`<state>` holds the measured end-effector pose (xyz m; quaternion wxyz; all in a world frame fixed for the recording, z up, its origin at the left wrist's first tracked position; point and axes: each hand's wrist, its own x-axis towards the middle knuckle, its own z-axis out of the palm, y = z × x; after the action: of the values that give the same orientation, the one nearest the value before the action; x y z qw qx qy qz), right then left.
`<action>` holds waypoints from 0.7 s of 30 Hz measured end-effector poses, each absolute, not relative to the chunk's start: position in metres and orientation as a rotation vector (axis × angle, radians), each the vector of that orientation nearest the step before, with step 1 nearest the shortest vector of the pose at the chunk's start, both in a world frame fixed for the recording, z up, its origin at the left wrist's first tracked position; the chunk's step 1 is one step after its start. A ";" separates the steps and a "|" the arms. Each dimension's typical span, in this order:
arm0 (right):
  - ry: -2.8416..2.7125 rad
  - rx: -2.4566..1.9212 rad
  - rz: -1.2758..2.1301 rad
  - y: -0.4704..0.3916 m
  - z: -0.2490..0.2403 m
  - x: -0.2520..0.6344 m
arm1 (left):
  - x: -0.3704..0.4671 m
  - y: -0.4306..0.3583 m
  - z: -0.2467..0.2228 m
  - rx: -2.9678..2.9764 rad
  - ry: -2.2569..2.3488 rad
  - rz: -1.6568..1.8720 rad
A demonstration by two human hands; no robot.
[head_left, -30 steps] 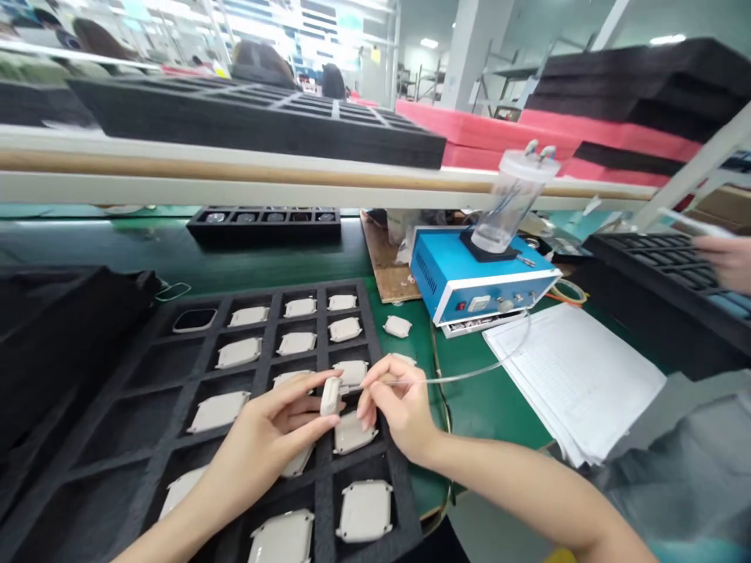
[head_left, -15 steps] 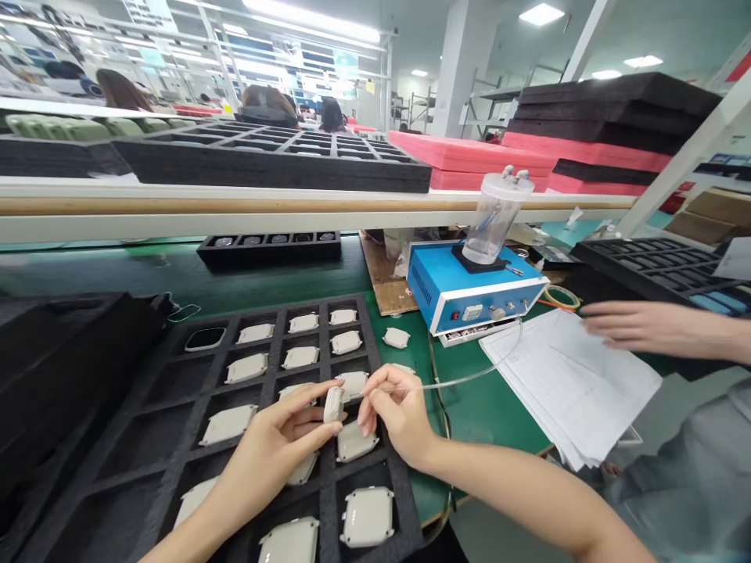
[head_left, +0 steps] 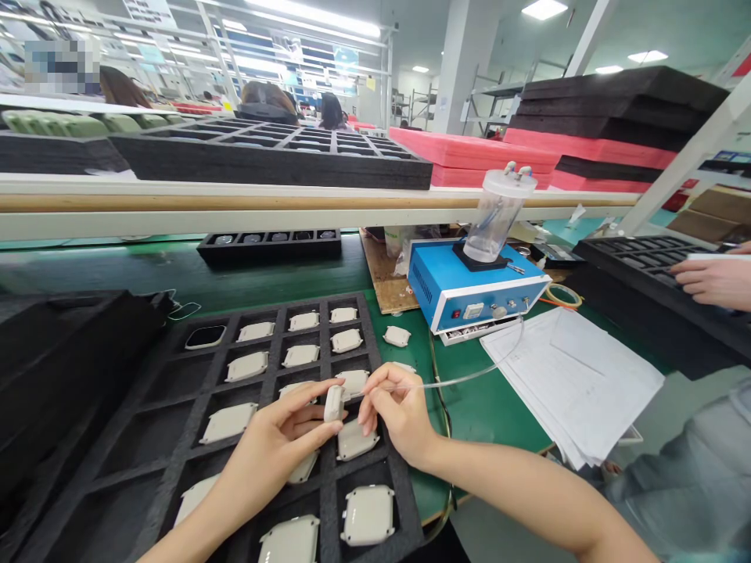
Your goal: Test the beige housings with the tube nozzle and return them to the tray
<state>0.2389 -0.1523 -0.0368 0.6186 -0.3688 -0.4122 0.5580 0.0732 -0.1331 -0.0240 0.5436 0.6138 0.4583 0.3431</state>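
My left hand [head_left: 275,446] pinches a small beige square part [head_left: 334,403] upright between thumb and fingers, above a black foam tray [head_left: 176,407]. The tray's cells hold several of the same beige parts [head_left: 367,514]. My right hand [head_left: 397,414] grips the tip of a thin clear tube [head_left: 469,377] and holds it against the edge of the held part. The tube runs back to a blue control box [head_left: 469,289] with a clear canister [head_left: 496,215] on top.
A loose beige part [head_left: 397,336] lies on the green bench by the tray. A stack of white paper sheets [head_left: 575,383] lies to the right. A co-worker's hand [head_left: 709,280] rests on another black tray [head_left: 657,274]. Foam trays [head_left: 270,152] sit on the shelf above.
My hands have hardly moved. The co-worker's hand pulled back from over the paper sheets to the black tray at the right.
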 end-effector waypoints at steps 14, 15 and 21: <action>-0.951 -0.842 1.281 -0.153 -0.036 0.239 | 0.074 -0.133 -0.025 1.454 1.084 0.832; -0.950 -0.844 1.282 -0.153 -0.036 0.239 | 0.074 -0.133 -0.025 1.455 1.084 0.835; -0.948 -0.858 1.286 -0.153 -0.034 0.240 | 0.075 -0.134 -0.024 1.462 1.099 0.842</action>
<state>0.2397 -0.1532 -0.0343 0.6162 -0.3726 -0.4117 0.5586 0.0747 -0.1340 -0.0236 0.5347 0.6138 0.4611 0.3532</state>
